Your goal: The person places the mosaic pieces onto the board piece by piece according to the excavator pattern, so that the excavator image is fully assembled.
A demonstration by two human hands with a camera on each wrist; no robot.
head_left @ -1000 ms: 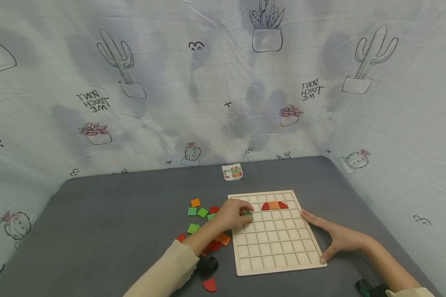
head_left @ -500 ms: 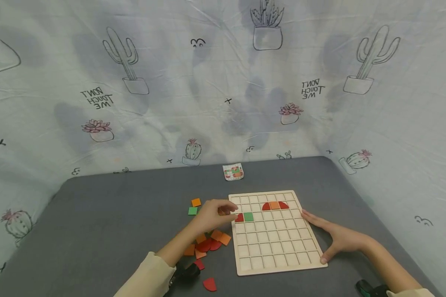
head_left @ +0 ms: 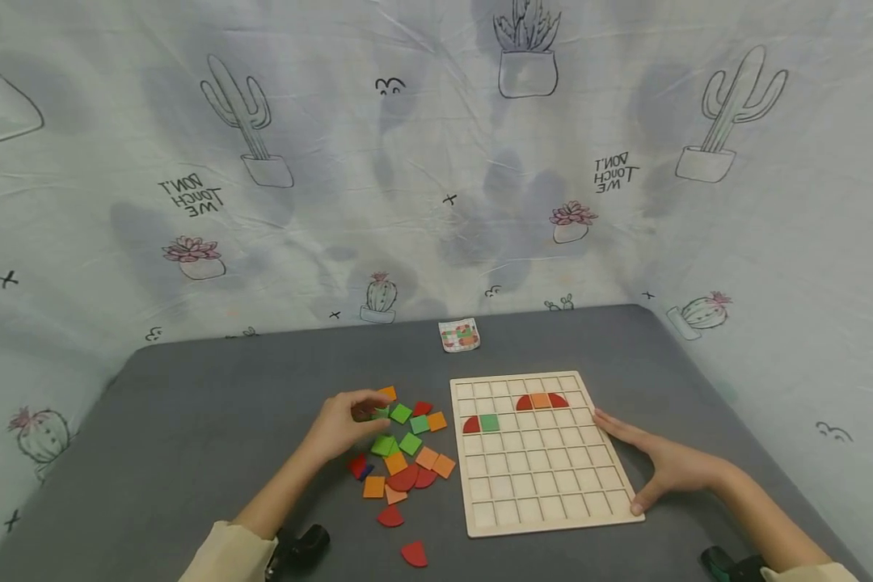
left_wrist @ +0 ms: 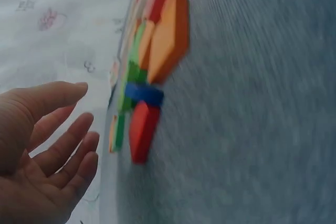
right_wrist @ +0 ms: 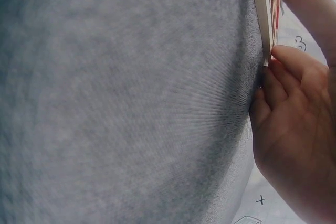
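Left hand at green tile, right hand on edge of wooden board

Left hand: thumb and fingers apart, loosely bent, at the left side of the loose pile. Green tile lay at the gap between thumb and fingertips, partly covered in the head view; couldn't tell if a finger touched it. An orange tile showed just beyond the fingertips. Left wrist view had the same spread grip, with a red tile and a blue tile off to the side; blurry there.

Right hand: fingers fairly straight, thumb spread well away from them, laid along the board's right edge. Fingertips were against the upper stretch, thumb at the near right corner. Right wrist view also put fingertips at the edge.

Rest of the pile, mostly green, orange and red, sat between left hand and board, some pieces overlapping. A red wedge lay apart, nearest the camera.

On the grid: a red quarter beside a green square at the left; higher and further right, an orange square between two red quarters. Small pattern card lay beyond the board on the grey table. Cactus-print cloth hung behind.
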